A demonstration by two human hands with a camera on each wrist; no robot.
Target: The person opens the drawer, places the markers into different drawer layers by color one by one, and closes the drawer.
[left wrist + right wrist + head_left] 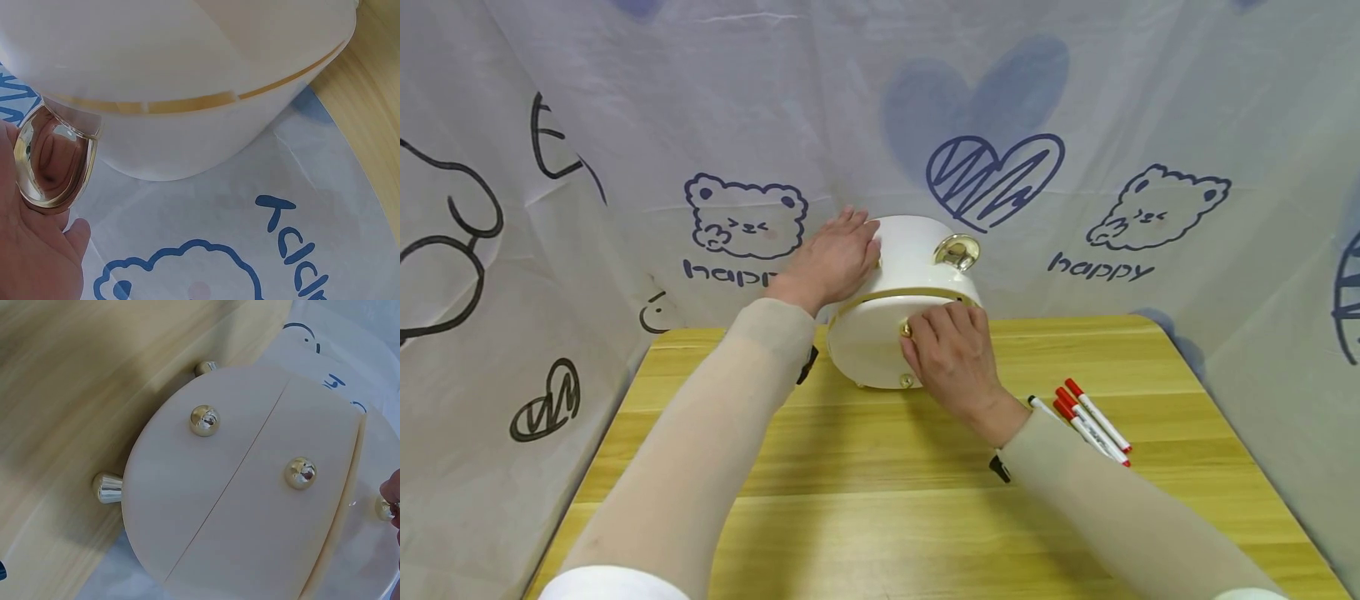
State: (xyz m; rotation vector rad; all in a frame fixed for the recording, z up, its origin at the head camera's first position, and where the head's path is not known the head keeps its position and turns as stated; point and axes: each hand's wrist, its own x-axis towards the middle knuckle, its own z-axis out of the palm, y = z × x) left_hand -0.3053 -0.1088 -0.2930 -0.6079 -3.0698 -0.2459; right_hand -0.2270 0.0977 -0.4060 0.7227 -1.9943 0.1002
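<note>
A white rounded storage box [857, 342] with gold ears, knobs and feet stands at the back of the table. My left hand [835, 260] rests against its left side, fingers extended and palm by the gold ear [56, 159]. With my right hand [951, 354] I pinch a small gold knob [383, 508] on the upper front panel. A gap with a gold-coloured edge [337, 519] runs between that panel and the drawer fronts [250, 481]. Two more gold knobs [205, 420] sit on those fronts. The box's inside is hidden.
Several red-capped markers [1093, 425] and a black-capped one [1043, 407] lie on the wooden table [850, 517], right of the box. A white cloth with blue drawings [865, 108] hangs close behind the box and along both sides.
</note>
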